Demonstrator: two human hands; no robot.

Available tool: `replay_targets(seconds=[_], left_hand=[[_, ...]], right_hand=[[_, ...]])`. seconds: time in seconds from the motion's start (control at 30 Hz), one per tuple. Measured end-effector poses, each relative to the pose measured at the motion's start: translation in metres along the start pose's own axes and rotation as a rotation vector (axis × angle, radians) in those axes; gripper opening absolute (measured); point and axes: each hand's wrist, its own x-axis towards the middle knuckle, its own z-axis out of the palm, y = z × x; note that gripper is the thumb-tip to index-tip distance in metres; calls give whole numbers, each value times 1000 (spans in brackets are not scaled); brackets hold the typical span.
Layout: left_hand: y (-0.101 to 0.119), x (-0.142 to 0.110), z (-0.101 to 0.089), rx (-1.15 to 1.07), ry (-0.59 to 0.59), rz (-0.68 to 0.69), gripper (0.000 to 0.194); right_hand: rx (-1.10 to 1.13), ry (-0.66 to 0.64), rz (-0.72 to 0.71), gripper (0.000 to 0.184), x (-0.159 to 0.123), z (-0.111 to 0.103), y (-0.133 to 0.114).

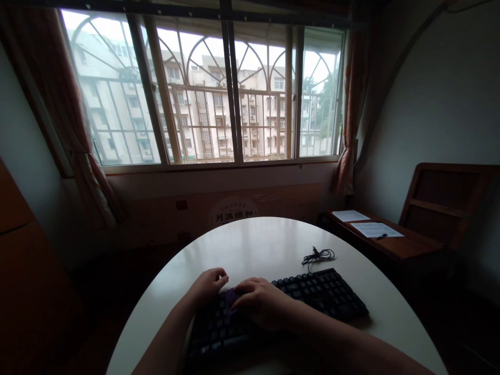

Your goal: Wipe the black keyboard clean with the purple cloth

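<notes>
A black keyboard (326, 294) lies at a slant on the white round table (187, 260), its middle hidden under my right hand and forearm. My right hand (261, 302) is over the keys, with its fingers closed on a purple soft-looking piece (231, 301). That piece rests against the keys; whether it is cloth or gel I cannot tell. At the keyboard's far left corner is my left hand (211, 286), its fingers curled at the edge, close to the purple piece. A coiled black cable (318, 255) sits behind the keyboard.
To the right stands a wooden chair (422, 247) with sheets of paper (377, 229) and a small dark object (382, 237) on its seat. Behind the table, a printed cardboard panel (297, 200) leans below the barred window (258, 125). Curtains (74, 104) hang at both sides.
</notes>
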Motion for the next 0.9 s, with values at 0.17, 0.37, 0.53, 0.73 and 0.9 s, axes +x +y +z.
replay_targets(seconds=[0.17, 0.37, 0.53, 0.73, 0.9], left_hand=[[-2, 1, 2, 6, -3, 11, 33], [-2, 2, 5, 28, 4, 25, 35], [0, 0, 6, 16, -13, 26, 34], [2, 0, 7, 41, -23, 25, 33], [4, 0, 8, 51, -22, 20, 32]], right_hand=[[-31, -3, -5, 29, -1, 1, 0], [-243, -100, 33, 31, 2, -13, -19], [-301, -257, 100, 36, 10, -29, -34], [-225, -310, 154, 44, 8, -38, -37], [-228, -297, 181, 45, 6, -34, -39]])
